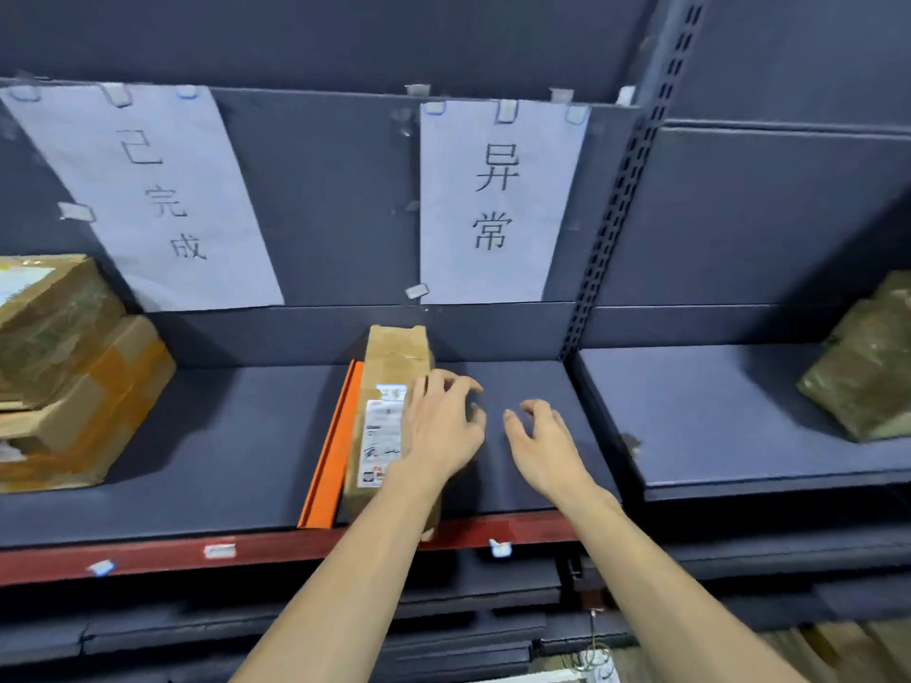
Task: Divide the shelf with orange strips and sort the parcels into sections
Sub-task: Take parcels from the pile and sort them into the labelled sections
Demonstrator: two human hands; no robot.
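Observation:
An orange strip (331, 446) lies front to back across the dark shelf (222, 460), splitting it in two. Right beside it, on its right, stands a long cardboard parcel (389, 367) with a white shipping label. My left hand (441, 426) rests against the parcel's right side with its fingers spread, not gripping it. A short way to the right, my right hand (540, 443) hovers over the bare shelf with curled, parted fingers and holds nothing. Two stacked taped parcels (74, 377) sit at the far left of the same shelf.
Two paper signs with handwritten characters hang on the back panel, one at the left (162, 199) and one above the parcel (498, 199). A slotted upright post (616, 229) separates the neighbouring shelf, where a wrapped brown parcel (867, 372) sits. The shelf's front edge is red (246, 552).

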